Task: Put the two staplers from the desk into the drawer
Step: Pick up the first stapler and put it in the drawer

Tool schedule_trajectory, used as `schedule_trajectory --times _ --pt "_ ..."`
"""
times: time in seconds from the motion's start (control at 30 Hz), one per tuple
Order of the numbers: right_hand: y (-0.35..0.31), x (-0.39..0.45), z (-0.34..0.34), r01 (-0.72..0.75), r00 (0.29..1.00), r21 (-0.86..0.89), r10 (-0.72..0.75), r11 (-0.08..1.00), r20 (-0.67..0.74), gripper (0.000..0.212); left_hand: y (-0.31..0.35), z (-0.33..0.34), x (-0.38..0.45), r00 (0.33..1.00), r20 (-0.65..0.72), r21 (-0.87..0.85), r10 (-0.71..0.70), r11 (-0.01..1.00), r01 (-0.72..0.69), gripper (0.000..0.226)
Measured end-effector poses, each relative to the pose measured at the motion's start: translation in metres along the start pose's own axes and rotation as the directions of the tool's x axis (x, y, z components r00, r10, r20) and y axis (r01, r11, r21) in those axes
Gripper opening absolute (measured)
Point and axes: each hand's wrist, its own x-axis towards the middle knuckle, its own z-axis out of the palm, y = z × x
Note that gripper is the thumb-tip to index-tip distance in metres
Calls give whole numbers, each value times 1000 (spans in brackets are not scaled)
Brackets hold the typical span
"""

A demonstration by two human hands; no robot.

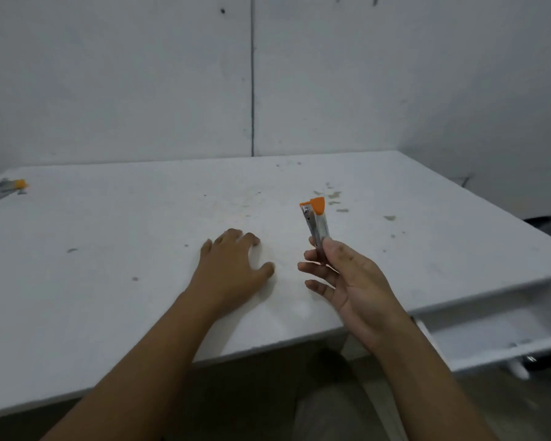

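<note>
White surface (140,233) fills most of the view; the open drawer (503,326) sticks out below its front edge at far right, inside looks bare as far as I can see. Left hand (233,265) lies flat on the surface, fingers spread, holding nothing. Right hand (347,278) has its grip clamped on the lower end of one stapler (315,224), lifted off the surface, long axis near upright, orange end up and away from the palm. Key relation: drawer lies right of and below that grip, same side as the holding hand, so I'd carry right and down. Second stapler (5,190) lies at the far left edge, well apart, nearer the left hand.
</note>
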Motion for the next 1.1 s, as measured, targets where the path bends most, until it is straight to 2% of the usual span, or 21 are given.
schedule_trajectory --times 0.07,0.13,0.23,0.3,0.37,0.47,0.6,0.73,0.93,1.1 --pt "-7 -18 -26 81 992 -180 -97 980 -82 23 25 15 5 997 39 -6 63 998 -62 67" --pt "-14 -34 -53 143 971 -376 -204 915 -128 21 48 28 10 989 76 -36 124 992 -121 67" --pt "-20 -55 -104 188 935 -551 -320 813 -153 24 82 45 14 978 95 -63 185 982 -180 64" --pt "-20 -66 -141 176 912 -656 -373 734 -172 29 102 54 16 972 104 -73 210 976 -203 62" --pt "-17 -74 -171 137 886 -731 -414 668 -211 25 115 63 15 967 97 -87 236 970 -228 61" --pt "-10 -82 -208 82 869 -805 -438 587 -231 23 118 71 11 968 27 -67 250 966 -248 61" --pt "-8 -90 -240 50 906 -852 -383 520 -181 23 115 73 8 964 1 -47 266 963 -266 59" --pt "-15 -84 -264 5 961 -904 -252 427 -114 22 116 74 8 964 -14 -51 264 963 -264 57" --pt "-29 -51 -271 -64 998 -989 -7 135 -65 26 116 73 7 964 -25 -56 264 962 -265 55" --pt "-28 -27 -259 -101 988 -991 124 91 -89 27 113 73 9 964 -34 -81 265 960 -267 55"
